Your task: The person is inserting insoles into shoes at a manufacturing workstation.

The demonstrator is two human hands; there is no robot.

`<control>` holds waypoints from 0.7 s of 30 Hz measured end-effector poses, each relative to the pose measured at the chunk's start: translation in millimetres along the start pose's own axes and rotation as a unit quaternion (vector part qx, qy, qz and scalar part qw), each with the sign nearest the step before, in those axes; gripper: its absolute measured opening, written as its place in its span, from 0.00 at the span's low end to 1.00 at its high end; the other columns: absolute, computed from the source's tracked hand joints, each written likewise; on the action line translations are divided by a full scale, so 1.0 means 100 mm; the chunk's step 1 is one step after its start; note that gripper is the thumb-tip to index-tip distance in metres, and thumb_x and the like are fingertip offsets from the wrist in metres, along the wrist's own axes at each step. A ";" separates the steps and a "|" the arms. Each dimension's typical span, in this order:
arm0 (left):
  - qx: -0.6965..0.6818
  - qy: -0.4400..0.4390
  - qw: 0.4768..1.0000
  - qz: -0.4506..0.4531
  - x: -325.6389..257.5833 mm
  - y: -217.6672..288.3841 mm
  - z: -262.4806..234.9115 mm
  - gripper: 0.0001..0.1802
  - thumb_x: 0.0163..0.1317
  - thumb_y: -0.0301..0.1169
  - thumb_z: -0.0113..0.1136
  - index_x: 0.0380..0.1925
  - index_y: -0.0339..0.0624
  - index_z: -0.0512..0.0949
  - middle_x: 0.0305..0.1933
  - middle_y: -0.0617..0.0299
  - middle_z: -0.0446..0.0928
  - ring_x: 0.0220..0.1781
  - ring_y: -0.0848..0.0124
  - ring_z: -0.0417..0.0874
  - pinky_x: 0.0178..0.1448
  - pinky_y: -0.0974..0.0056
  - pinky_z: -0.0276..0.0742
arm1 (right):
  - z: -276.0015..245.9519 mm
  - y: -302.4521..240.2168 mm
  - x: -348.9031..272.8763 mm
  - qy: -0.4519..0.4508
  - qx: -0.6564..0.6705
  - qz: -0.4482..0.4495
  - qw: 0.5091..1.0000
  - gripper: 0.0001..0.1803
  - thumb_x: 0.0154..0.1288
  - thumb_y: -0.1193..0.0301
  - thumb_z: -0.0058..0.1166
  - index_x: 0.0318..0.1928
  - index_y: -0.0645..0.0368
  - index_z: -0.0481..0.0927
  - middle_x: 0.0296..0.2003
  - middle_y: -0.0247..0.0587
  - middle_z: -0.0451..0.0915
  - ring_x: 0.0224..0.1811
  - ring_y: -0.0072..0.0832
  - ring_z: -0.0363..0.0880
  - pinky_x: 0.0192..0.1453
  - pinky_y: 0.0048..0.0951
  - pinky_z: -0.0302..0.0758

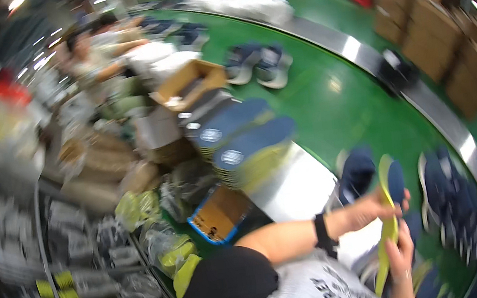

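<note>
Both hands are on the navy-and-lime insole [389, 229], which stands steeply between them: the left hand [372, 208] pinches it around the middle, the right hand [401, 250] grips just below, thumb against the lime side. One navy shoe [357, 173] sits just left of its upper end, more navy shoes [451, 196] line up to the right, and stacked insoles [257, 143] rest farther left.
</note>
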State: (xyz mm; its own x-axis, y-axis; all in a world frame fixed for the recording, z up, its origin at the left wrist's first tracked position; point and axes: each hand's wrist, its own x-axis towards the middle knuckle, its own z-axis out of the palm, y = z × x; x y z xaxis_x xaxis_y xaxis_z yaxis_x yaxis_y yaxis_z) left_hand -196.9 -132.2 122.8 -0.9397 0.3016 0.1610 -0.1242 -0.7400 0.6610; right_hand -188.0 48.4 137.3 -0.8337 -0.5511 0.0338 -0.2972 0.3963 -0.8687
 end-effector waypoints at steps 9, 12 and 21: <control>0.265 0.118 0.956 0.052 0.13 0.18 -0.61 0.31 0.43 0.35 0.65 0.49 0.40 0.64 0.52 0.57 0.64 0.54 0.68 0.64 0.55 0.64 0.62 | 0.00 0.01 0.19 0.109 0.145 0.025 0.983 0.10 0.56 0.70 0.47 0.30 0.67 0.73 0.30 0.37 0.69 0.32 0.23 0.67 0.37 0.20 0.64; 0.640 0.165 0.750 0.006 0.05 0.17 -1.21 0.42 0.37 0.41 0.67 0.53 0.39 0.59 0.56 0.51 0.60 0.59 0.59 0.58 0.61 0.60 0.55 | -0.25 0.03 0.05 0.171 0.278 0.128 0.937 0.11 0.56 0.71 0.45 0.33 0.70 0.74 0.33 0.35 0.71 0.33 0.18 0.67 0.36 0.19 0.65; 0.857 0.046 0.513 0.005 0.00 0.12 -1.10 0.35 0.37 0.29 0.63 0.50 0.48 0.62 0.49 0.55 0.62 0.54 0.59 0.62 0.54 0.58 0.61 | -0.13 0.21 -0.14 0.108 0.150 0.124 0.975 0.11 0.56 0.71 0.45 0.26 0.68 0.73 0.29 0.37 0.68 0.29 0.21 0.66 0.33 0.20 0.63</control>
State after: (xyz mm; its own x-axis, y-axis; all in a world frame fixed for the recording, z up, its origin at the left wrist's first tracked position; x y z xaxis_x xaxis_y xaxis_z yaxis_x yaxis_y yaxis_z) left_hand -232.9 -206.9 50.1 -0.9584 0.2154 0.1873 0.2697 0.8984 0.3467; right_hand -188.8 74.2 125.2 -0.9508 -0.2858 -0.1198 0.0479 0.2463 -0.9680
